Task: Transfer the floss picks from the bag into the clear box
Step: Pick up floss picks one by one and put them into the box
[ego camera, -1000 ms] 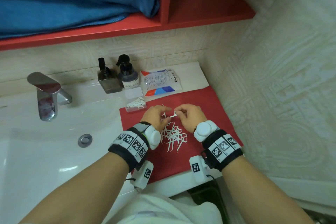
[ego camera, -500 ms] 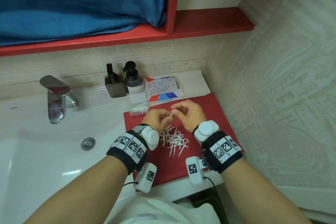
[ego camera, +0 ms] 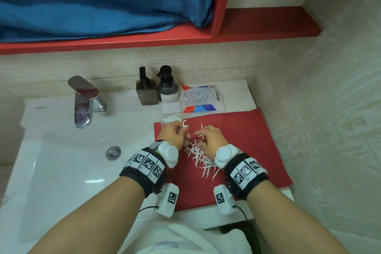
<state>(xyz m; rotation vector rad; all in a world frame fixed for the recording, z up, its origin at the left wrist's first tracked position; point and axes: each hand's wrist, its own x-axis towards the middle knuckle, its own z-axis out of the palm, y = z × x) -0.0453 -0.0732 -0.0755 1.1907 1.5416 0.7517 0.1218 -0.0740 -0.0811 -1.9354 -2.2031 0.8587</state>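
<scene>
L hand [ego camera: 172, 134] pinches white plastic floss pick [ego camera: 185, 125] — forked head.

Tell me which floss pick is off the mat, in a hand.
The single floss pick pinched upright in the left hand, close to the clear box. The other loose ones lie in a pile on the red mat.

1. The floss picks [ego camera: 199, 155] are white on a plain red mat [ego camera: 253, 140].
2. The bag [ego camera: 199, 99] is white with red and blue corners.
3. The towel [ego camera: 99, 0] is blue; the shelf [ego camera: 268, 21] is red.
4. The wristbands [ego camera: 145, 166] are black with black-and-white square markers.
</scene>
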